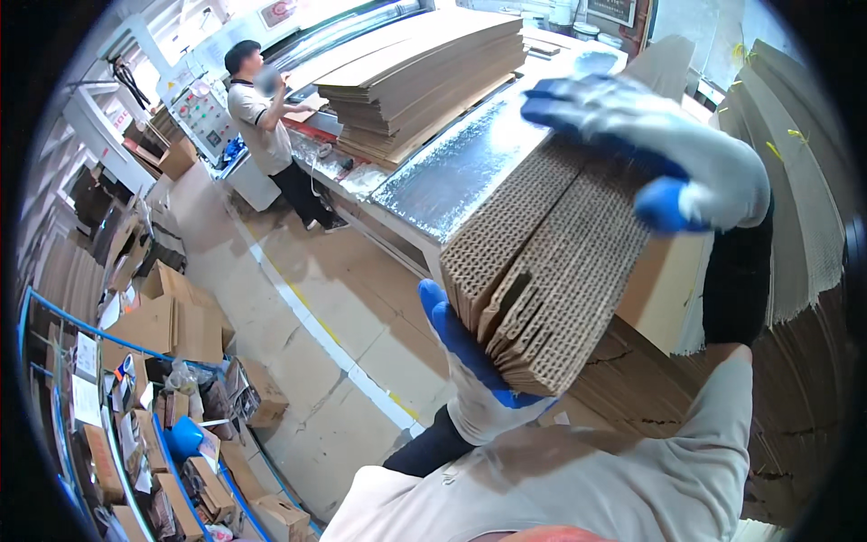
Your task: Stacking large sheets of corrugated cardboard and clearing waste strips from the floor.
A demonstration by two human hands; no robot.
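Note:
A thick stack of corrugated cardboard pieces (578, 244) is tilted in front of me, its fluted edges facing up. My left hand (479, 361), in a white glove with blue coating, grips the stack's near lower end from the left and below. Across the far upper end lies my right hand (668, 144), gloved the same way, its fingers over the top and its blue thumb at the right side. A narrow gap splits the stack lengthwise, and some pieces at the near end stand unevenly. The undersides of both palms are hidden.
Beyond the stack is a shiny-topped table (470, 172) bearing a tall pile of brown sheets (424, 81). A person (266, 126) stands at a machine, far left. Blue-framed racks (172, 434) with boxes line the left; large cardboard stacks (795, 181) rise at right.

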